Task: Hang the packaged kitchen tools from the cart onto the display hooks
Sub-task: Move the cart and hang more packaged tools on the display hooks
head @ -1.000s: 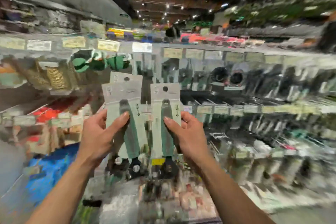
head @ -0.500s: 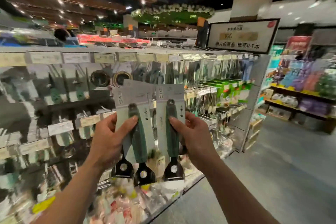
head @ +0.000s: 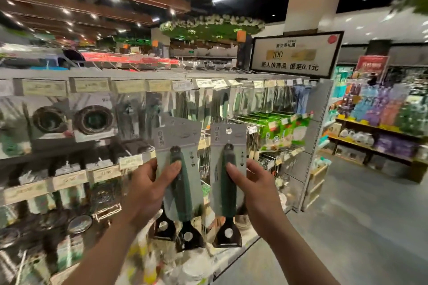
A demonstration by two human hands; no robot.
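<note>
**A:** What's nearest?

**B:** The left hand (head: 148,190) grips 2 overlapping packaged tools (head: 185,192). Its thumb (head: 172,168) is pressed on the front green handle and the fingers are curled behind the cards.

**A:** And the other side?

**B:** The right hand (head: 257,187) clamps 1 packaged tool (head: 228,199) the same way. All 3 are held upright in the air, black heads down, with a narrow gap between the two hands' loads.

**A:** Behind them?

**B:** There are display hooks (head: 245,120) full of hung goods, with green packs (head: 284,127) at the right. Price tags (head: 41,87) line the top rail.

**A:** Farther off?

**B:** A black-framed sign (head: 294,53) stands over the rack's end, and there are stocked shelves (head: 375,129) across the aisle.
</note>
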